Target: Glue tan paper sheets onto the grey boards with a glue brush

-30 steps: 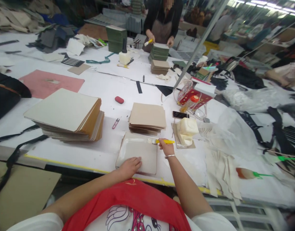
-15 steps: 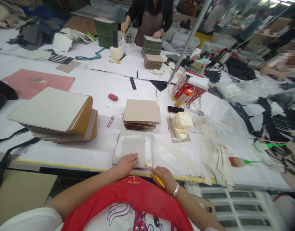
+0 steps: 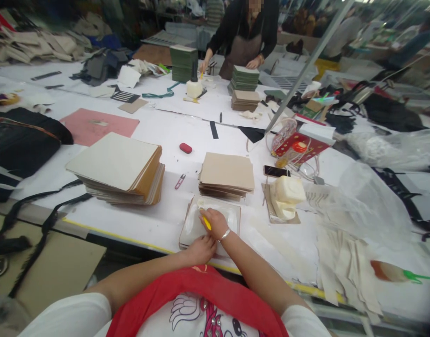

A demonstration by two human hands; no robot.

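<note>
My right hand (image 3: 216, 223) is closed around the yellow handle of a brush (image 3: 207, 223). The brush tip touches the far left part of a pale board (image 3: 232, 220), where wet, whitish streaks of what looks like glue show. This board tops a low pile at the table's front edge. My left hand (image 3: 201, 249) lies flat on its near edge, fingers stretched out, close below my right wrist. Just beyond is a stack of beige boards (image 3: 227, 171). To the right, a cream plastic container (image 3: 289, 191) sits on a scrap of board.
A taller board stack (image 3: 114, 161) stands left, with pink thread snips (image 3: 180, 181) and a red case (image 3: 185, 148) near it. At right are a phone (image 3: 276, 171), fabric strips (image 3: 344, 267) and a brown-filled bottle (image 3: 390, 271). A co-worker (image 3: 244, 42) stands across the table.
My right hand has carried the brush from the board's near right corner to its far left. My left hand has shifted slightly along the near edge. The view has swung left.
</note>
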